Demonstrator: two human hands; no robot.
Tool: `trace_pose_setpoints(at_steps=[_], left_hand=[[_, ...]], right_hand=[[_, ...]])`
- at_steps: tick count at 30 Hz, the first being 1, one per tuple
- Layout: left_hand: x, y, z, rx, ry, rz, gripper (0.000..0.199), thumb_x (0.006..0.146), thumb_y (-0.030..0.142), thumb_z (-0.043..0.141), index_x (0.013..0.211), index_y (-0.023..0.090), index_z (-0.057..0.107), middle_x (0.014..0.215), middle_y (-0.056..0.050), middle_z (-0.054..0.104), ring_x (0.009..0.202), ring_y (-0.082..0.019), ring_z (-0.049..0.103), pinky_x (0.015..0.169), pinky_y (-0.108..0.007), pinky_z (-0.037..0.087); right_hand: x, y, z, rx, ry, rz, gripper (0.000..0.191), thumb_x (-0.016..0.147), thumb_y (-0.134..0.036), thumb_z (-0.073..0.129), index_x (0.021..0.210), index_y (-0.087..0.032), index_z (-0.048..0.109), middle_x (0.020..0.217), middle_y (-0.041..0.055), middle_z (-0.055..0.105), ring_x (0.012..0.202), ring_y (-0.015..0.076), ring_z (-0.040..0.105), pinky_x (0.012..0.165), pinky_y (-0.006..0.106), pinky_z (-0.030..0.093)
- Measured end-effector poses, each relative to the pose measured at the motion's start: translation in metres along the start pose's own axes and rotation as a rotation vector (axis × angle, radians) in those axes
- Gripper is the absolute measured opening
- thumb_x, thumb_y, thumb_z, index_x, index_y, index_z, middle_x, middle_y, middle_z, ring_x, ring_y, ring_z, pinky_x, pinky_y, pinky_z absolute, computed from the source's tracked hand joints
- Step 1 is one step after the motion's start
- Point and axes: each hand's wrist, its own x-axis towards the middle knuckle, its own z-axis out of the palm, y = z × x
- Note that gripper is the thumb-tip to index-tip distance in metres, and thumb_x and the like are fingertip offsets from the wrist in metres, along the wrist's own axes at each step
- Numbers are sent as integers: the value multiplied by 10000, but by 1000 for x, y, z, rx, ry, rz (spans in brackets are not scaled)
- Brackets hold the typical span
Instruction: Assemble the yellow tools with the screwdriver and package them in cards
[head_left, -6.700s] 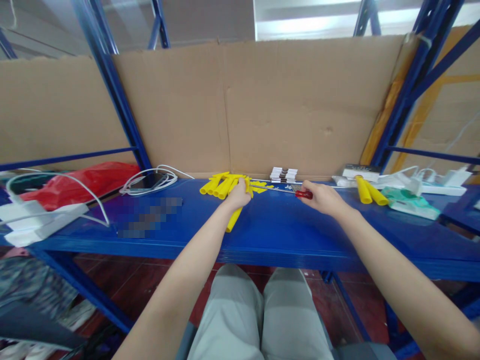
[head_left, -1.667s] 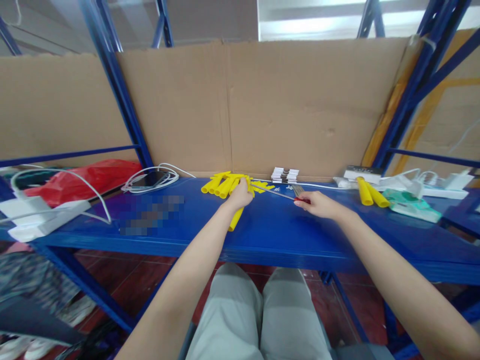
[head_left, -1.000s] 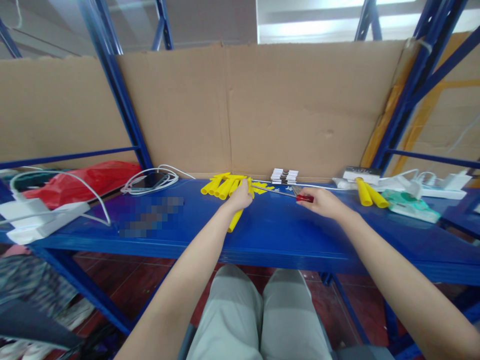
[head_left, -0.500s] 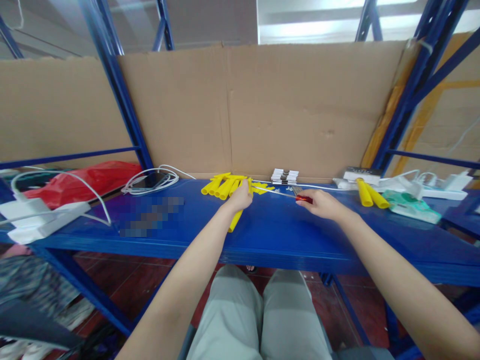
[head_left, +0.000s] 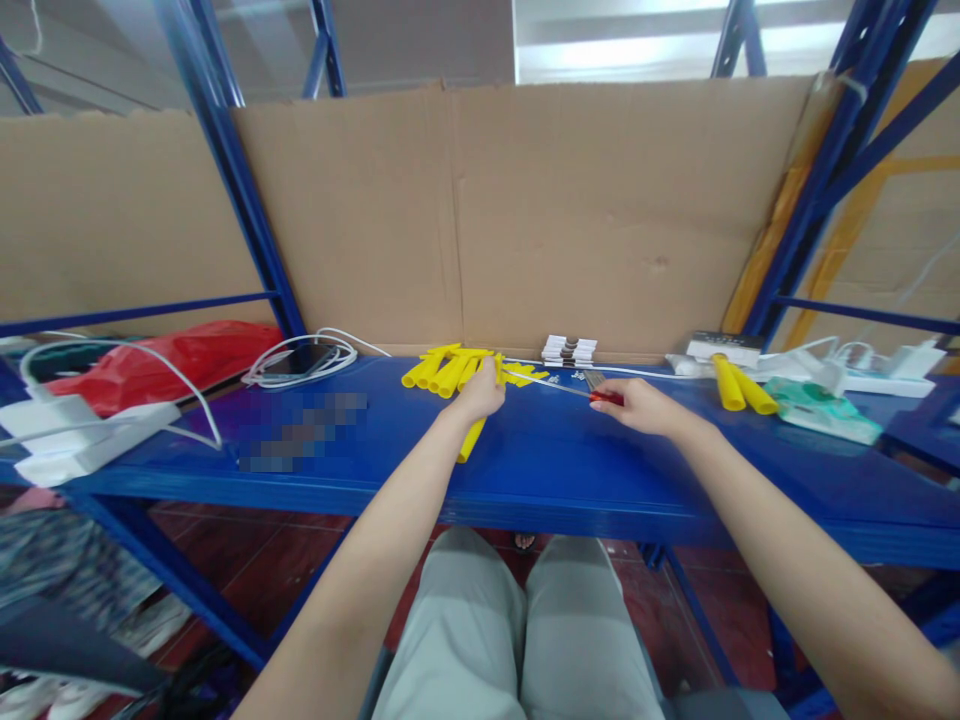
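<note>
Over the middle of the surface (head_left: 555,465): screwdriver (head_left: 600,397) clasped in right fingers (head_left: 621,389), long axis crosswise, pointing left toward yellow tube (head_left: 471,441), apparently pinched in left fingers (head_left: 491,378) and aligned roughly front to back; contact not discernible.

Arms (head_left: 379,535) stretched forward, hands (head_left: 481,391) apart, fingers curled.

Smooth, plastic-looking yellow tubes (head_left: 448,374), shiny metal shaft (head_left: 549,383), glossy red handle (head_left: 608,398), glossy blue tabletop (head_left: 559,450), matt cardboard panel (head_left: 562,220)
</note>
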Motion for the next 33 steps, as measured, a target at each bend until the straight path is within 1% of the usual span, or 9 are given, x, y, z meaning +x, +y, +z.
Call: trace_pose_setpoints(at_steps=[4,6,10,15,21,27,30,33], left_hand=[[5,-4,4,-89,-7,-21,399,850,63,462,1239,134,415,1189,-181,618,994,-233,649,875,-363,485],[9,-6,6,-125,9,-26,361,838,57,473,1187,147,443,1181,-165,619,963,-219,655,858,-351,494],[14,-11,10,-159,43,-8,334,819,44,492,1131,161,462,1187,-149,611,973,-209,646,846,-340,503],[16,-12,11,-164,44,-9,326,813,45,502,1116,159,468,1199,-156,601,965,-209,646,833,-342,508],[14,-12,11,-153,56,5,312,814,59,508,1107,161,474,1150,-141,619,948,-207,649,829,-336,504],[14,-12,12,-175,61,6,330,786,46,523,1091,167,492,1106,-125,644,948,-209,643,845,-348,496],[15,-11,12,-228,68,-11,343,743,23,549,1054,163,515,1107,-114,649,960,-209,639,844,-333,494],[14,-8,11,-340,74,-45,324,689,-8,567,971,152,555,1052,-100,670,970,-215,639,843,-311,490]], right_hand=[[0,4,0,0,-9,11,232,841,-361,490,822,-177,630,830,95,712,738,221,630,668,303,449],[1,5,0,-1,-10,16,231,839,-360,494,826,-176,634,836,96,712,746,223,629,674,303,447],[0,6,0,-2,-9,21,222,838,-358,503,826,-181,636,841,94,713,749,225,628,671,301,441],[0,5,-1,-8,-16,32,228,837,-363,501,818,-178,633,824,93,710,728,220,622,654,297,432],[1,6,0,5,-27,34,236,830,-368,509,831,-173,641,830,89,712,732,212,617,657,292,433],[0,6,0,7,-39,37,230,828,-376,515,798,-183,636,777,67,704,685,193,599,625,281,417],[0,8,-1,-5,-54,44,232,821,-382,518,753,-186,621,716,57,687,653,187,586,603,279,406],[1,11,-1,-3,-47,38,227,814,-382,522,736,-191,617,702,50,684,666,188,591,607,277,412]])
